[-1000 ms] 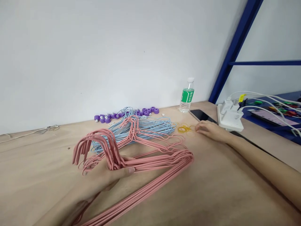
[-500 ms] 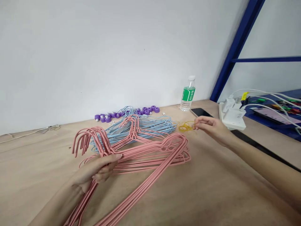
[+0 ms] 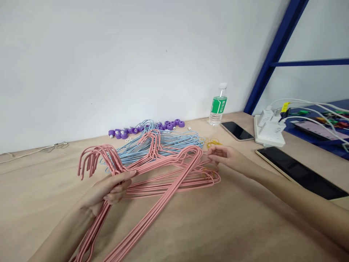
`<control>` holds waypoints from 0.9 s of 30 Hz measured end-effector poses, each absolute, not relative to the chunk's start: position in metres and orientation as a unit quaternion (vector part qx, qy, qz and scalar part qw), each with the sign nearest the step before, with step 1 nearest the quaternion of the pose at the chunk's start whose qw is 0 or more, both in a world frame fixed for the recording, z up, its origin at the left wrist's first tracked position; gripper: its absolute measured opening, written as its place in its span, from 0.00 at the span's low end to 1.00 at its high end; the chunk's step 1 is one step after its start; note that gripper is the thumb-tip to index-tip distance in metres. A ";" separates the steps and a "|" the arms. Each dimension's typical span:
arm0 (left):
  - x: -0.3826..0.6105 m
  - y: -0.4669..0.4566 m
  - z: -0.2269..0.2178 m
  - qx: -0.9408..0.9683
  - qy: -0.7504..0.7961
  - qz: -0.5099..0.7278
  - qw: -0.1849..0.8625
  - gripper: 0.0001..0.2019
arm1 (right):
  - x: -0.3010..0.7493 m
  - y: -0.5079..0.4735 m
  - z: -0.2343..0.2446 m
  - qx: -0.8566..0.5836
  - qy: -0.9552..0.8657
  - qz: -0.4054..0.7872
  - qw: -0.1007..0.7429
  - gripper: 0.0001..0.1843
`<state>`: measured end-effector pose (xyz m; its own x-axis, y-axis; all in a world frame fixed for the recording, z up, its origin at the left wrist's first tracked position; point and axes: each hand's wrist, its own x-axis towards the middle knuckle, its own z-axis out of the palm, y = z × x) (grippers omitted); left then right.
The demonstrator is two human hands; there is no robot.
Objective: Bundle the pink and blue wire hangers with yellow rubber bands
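"What's the left hand (image 3: 110,191) doing?"

"Its grip is closed around a bundle of pink wire hangers (image 3: 160,183), over the surface (image 3: 245,225)."

"And the right hand (image 3: 227,158)?"

"Its grip is open, just beside those hangers. Beyond lie blue hangers (image 3: 174,142), yellow rubber bands (image 3: 214,143) and purple plastic pieces (image 3: 169,127)."

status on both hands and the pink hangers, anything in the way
Left hand shut on pink wire hangers. Right hand open at the hanger ends, near yellow rubber bands. Blue wire hangers lie behind, partly under.
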<state>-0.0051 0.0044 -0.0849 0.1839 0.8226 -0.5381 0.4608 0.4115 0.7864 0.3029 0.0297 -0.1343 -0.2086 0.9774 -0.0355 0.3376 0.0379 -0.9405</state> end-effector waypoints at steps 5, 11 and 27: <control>-0.008 0.004 -0.082 0.459 0.623 0.199 0.601 0.27 | 0.301 0.027 -0.140 -0.495 -0.781 0.287 0.250 0.11; -0.002 0.001 -0.079 0.449 0.626 0.199 0.606 0.25 | 0.305 0.030 -0.139 -0.559 -0.649 0.422 0.297 0.14; -0.006 0.002 -0.081 0.438 0.616 0.213 0.619 0.22 | 0.302 0.021 -0.120 -0.479 -0.344 0.634 0.500 0.19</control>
<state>-0.0060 0.0018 -0.0811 0.1506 0.8033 -0.5762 0.2757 0.5256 0.8048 0.3017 0.0215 -0.1202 -0.0411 0.9637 -0.2639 -0.3044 -0.2636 -0.9153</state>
